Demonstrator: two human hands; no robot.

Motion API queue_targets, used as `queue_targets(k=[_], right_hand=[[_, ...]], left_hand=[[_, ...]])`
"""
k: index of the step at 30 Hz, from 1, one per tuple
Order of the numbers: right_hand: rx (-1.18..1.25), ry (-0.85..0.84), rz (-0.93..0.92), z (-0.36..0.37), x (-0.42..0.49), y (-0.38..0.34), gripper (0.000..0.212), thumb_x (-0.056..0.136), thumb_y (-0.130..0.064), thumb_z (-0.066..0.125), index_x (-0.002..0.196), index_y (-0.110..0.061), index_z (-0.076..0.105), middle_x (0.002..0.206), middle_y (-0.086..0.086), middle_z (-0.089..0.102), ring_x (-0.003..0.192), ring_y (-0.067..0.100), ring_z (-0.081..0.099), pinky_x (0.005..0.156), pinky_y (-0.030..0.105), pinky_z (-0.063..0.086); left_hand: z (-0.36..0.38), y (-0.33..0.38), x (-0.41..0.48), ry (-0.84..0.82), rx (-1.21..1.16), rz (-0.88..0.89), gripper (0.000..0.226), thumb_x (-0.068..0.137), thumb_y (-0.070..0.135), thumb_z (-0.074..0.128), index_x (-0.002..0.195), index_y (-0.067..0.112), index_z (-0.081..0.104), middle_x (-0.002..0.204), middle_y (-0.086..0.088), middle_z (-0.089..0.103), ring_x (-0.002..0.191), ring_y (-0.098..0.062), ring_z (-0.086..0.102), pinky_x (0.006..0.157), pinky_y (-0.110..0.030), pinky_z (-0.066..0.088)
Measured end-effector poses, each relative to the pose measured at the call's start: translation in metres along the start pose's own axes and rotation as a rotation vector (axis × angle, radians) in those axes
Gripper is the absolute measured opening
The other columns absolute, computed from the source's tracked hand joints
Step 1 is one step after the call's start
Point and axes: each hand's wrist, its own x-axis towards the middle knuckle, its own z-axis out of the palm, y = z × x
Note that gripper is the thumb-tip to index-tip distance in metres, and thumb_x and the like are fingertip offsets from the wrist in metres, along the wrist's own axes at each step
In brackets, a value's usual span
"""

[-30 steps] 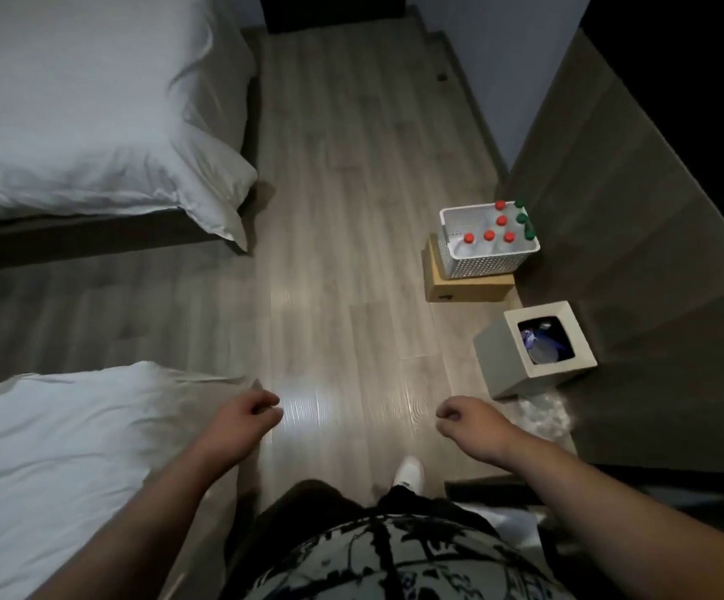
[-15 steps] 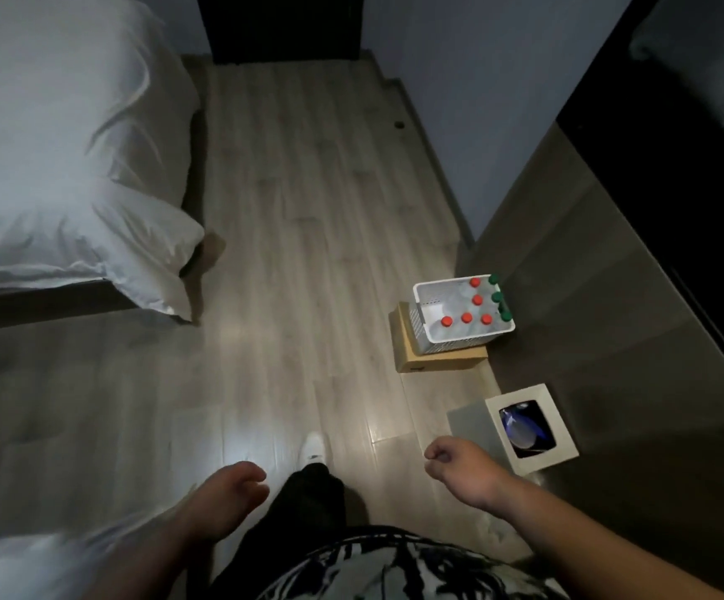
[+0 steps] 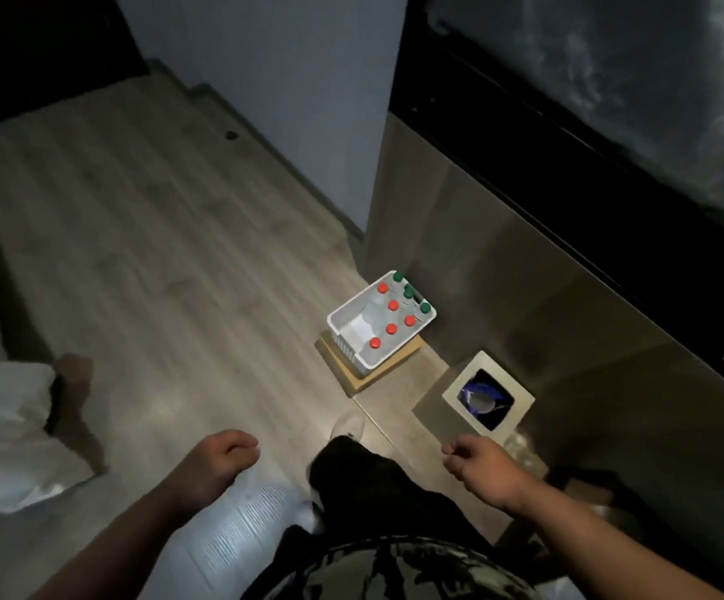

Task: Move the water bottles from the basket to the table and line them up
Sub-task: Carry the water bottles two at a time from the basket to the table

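Bottles not reached yet, judging by the gap. Nearest: left hand [image 3: 217, 463] and right hand [image 3: 483, 467], both loosely curled, holding nothing. Further out, white slotted plastic basket [image 3: 340, 324] on a flat cardboard box [image 3: 399, 361], past the square bin [image 3: 488, 398]; clear red- and green-capped water bottles [image 3: 390, 311] upright inside. Suggest stepping close, crouching, gripping bodies not caps, near bottles first. Bench: likely the brown surface [image 3: 568, 296] right.

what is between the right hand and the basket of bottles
Nothing visible blocks it. Open floor lies between the right hand and the white basket on its cardboard box. The square bin stands to the right of that line, not across it.
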Motion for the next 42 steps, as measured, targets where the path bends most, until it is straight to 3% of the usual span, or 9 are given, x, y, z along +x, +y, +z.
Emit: queue_targets(k=[5,9,12,16,24,27,32,37,42], right_hand=[[0.019,-0.056,0.063,-0.008,0.058,-0.012,0.02,0.088,-0.014,0.061,0.07,-0.021,0.054,0.068,-0.005,0.055,0.061,0.009,0.049,0.06,0.023,0.039],[-0.005,-0.108,0.014,-0.022,0.108,-0.042,0.014,0.082,-0.024,0.063,0.069,-0.022,0.06,0.076,-0.004,0.063,0.074,0.011,0.058,0.076,0.035,0.049],[-0.112,-0.134,-0.047,-0.041,0.135,-0.08,0.019,0.087,-0.029,0.06,0.095,-0.015,0.071,0.104,0.006,0.07,0.098,0.018,0.064,0.09,0.034,0.048],[-0.067,-0.054,-0.086,-0.076,0.162,-0.119,0.028,0.09,-0.027,0.06,0.106,-0.007,0.069,0.113,0.011,0.068,0.1,0.02,0.061,0.081,0.027,0.042],[0.138,0.068,-0.006,-0.088,0.222,-0.096,0.016,0.088,-0.013,0.057,0.095,-0.012,0.071,0.09,0.002,0.067,0.088,0.016,0.061,0.074,0.026,0.043],[0.131,0.068,0.031,-0.078,0.266,-0.075,0.018,0.088,-0.013,0.056,0.097,-0.016,0.071,0.103,0.008,0.07,0.09,0.016,0.059,0.074,0.022,0.037],[0.109,0.091,0.101,-0.05,0.363,-0.042,0.024,0.091,-0.021,0.052,0.109,-0.015,0.066,0.118,0.008,0.066,0.109,0.025,0.059,0.08,0.023,0.037],[0.149,0.13,0.157,-0.011,0.447,-0.01,0.035,0.09,-0.031,0.057,0.123,-0.021,0.057,0.116,-0.002,0.062,0.113,0.022,0.059,0.083,0.02,0.038],[0.04,0.205,0.128,0.023,0.502,0.009,0.038,0.092,-0.032,0.054,0.128,-0.021,0.055,0.132,0.005,0.059,0.12,0.026,0.056,0.096,0.031,0.043]], left_hand=[[-0.013,0.048,0.043,-0.004,-0.096,-0.124,0.008,0.09,0.019,0.062,0.095,0.014,0.067,0.092,-0.009,0.066,0.081,-0.018,0.058,0.069,-0.028,0.045],[-0.052,0.088,0.079,-0.024,0.199,-0.042,0.007,0.091,0.029,0.062,0.098,0.029,0.063,0.103,0.006,0.066,0.094,-0.009,0.062,0.078,-0.021,0.045],[-0.079,0.118,0.11,0.001,0.343,0.006,0.03,0.09,0.034,0.062,0.117,0.02,0.064,0.111,0.005,0.062,0.102,-0.009,0.059,0.087,-0.022,0.042],[-0.083,0.159,0.152,0.058,0.122,-0.044,0.009,0.091,0.018,0.063,0.099,0.018,0.067,0.098,-0.005,0.068,0.092,-0.023,0.063,0.076,-0.031,0.047],[-0.027,0.204,0.269,-0.139,0.257,0.002,0.01,0.089,0.02,0.064,0.098,0.022,0.067,0.099,-0.001,0.067,0.095,-0.02,0.063,0.089,-0.039,0.05],[-0.001,0.208,0.332,-0.187,0.339,0.047,0.01,0.088,0.015,0.064,0.085,0.024,0.065,0.089,-0.001,0.065,0.084,-0.017,0.059,0.081,-0.033,0.047],[0.047,0.199,0.447,-0.246,0.44,0.098,0.019,0.086,0.02,0.067,0.103,0.01,0.067,0.091,-0.004,0.063,0.075,-0.011,0.057,0.07,-0.026,0.043],[0.094,0.184,0.543,-0.286,0.471,0.16,0.028,0.084,0.016,0.067,0.111,0.009,0.063,0.1,-0.011,0.069,0.088,-0.027,0.067,0.08,-0.038,0.055],[0.127,0.163,0.613,-0.286,0.551,0.369,0.046,0.085,0.018,0.068,0.128,0.017,0.053,0.107,0.007,0.056,0.093,-0.009,0.056,0.078,-0.02,0.045]])
